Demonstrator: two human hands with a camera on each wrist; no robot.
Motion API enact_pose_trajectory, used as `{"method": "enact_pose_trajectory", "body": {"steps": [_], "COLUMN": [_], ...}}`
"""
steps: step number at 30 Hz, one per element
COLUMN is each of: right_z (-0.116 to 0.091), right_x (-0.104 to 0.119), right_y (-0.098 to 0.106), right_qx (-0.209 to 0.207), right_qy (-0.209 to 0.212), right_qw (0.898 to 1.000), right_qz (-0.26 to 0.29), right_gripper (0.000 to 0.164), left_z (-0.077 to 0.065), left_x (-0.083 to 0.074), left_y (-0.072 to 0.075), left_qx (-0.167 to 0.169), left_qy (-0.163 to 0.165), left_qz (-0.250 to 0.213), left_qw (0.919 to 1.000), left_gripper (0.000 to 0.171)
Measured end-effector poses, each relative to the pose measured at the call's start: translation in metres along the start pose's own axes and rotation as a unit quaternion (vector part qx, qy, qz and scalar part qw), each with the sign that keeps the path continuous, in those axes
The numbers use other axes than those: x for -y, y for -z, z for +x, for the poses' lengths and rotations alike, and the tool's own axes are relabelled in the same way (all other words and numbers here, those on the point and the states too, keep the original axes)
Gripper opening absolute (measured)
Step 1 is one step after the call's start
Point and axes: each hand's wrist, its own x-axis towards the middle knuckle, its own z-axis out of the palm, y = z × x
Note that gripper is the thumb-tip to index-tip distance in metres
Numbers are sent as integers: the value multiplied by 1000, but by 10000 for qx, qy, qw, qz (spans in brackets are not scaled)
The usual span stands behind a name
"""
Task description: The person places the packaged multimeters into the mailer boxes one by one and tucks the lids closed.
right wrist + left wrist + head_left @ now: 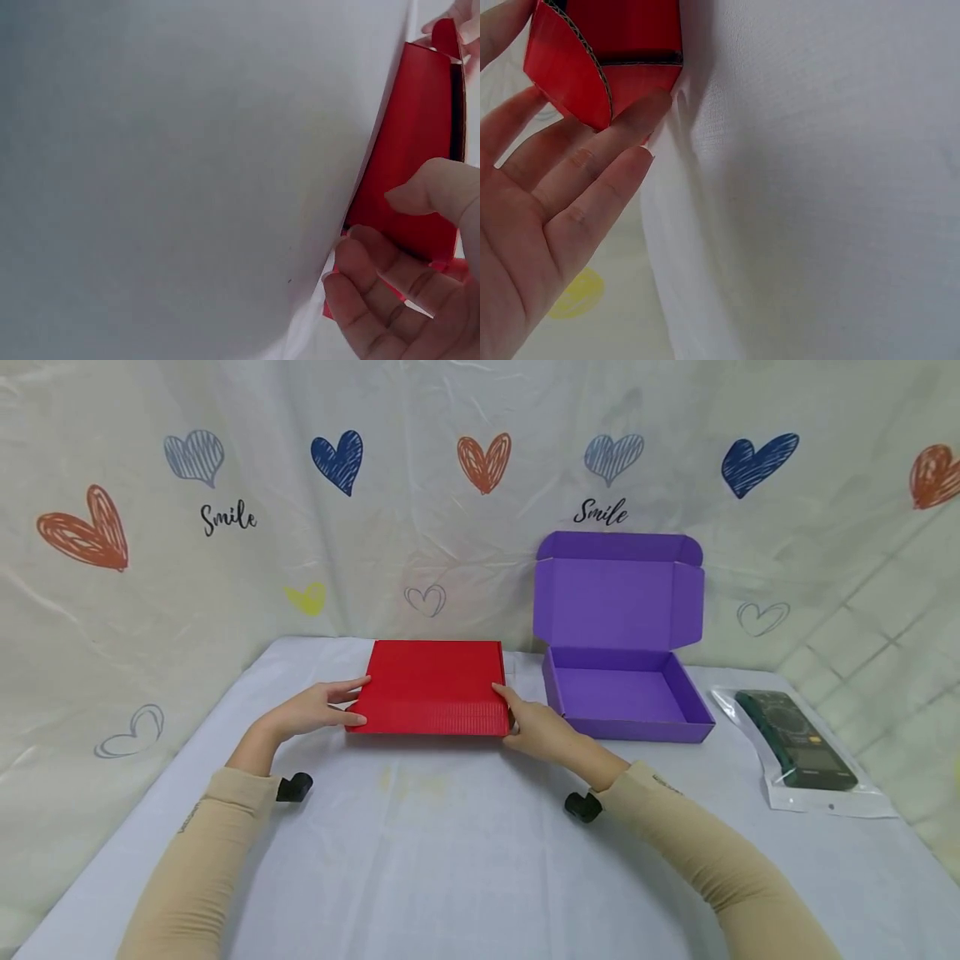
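A red cardboard box lies on the white-covered table between both hands, its broad red face showing in the head view. At its left end is my left hand, thumb and fingertips spread around the corner edges. The left wrist view shows those fingers against a curved end flap, with an opening beside it. My right hand grips the opposite end. In the right wrist view its thumb presses on the box wall, and the other fingers curl around the lower corner.
An open purple box stands right of the red one, its lid upright against the heart-printed backdrop. Farther right, a dark green and black device, resembling a multimeter, lies in a clear plastic bag.
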Motion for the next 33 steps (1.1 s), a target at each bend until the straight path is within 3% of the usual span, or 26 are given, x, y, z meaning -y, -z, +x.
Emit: {"method": "enact_pose_trajectory", "body": {"steps": [7, 13, 22, 33], "right_z": [2, 2, 3, 2], "right_x": [-1, -8, -12, -13], "right_y": [4, 7, 12, 9], "right_qx": [51, 367, 647, 729], "right_qy": [76, 160, 131, 140], "right_qw": [10000, 9981, 9962, 9954], "right_qz": [24, 467, 576, 610], "right_gripper": [93, 102, 110, 109], "left_z": [1, 0, -10, -20], "left_x": [-2, 1, -2, -7], "left_y": [-2, -2, 0, -9], "left_qx": [-60, -36, -192, -582], "left_qy": [-97, 2, 147, 533], "left_qz": [139, 85, 221, 567], "left_qw": [9998, 10000, 9995, 9953], "left_gripper": [80, 82, 87, 71]}}
